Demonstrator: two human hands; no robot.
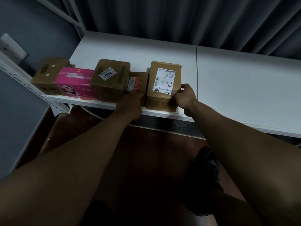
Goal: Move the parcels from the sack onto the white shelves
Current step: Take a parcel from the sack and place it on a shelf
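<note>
White shelf (236,82): five parcels stood in a row along its front edge. Labelled box (164,85), rightmost: right hand (184,97) gripped its near right corner. Small box (138,82) beside it: left hand (131,103) held its front. Sack unseen.

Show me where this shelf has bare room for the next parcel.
The white shelf is bare right of the labelled box that both hands touch, and behind the row toward the curtain. The front-left edge is crowded, from the pink box to that box.
</note>
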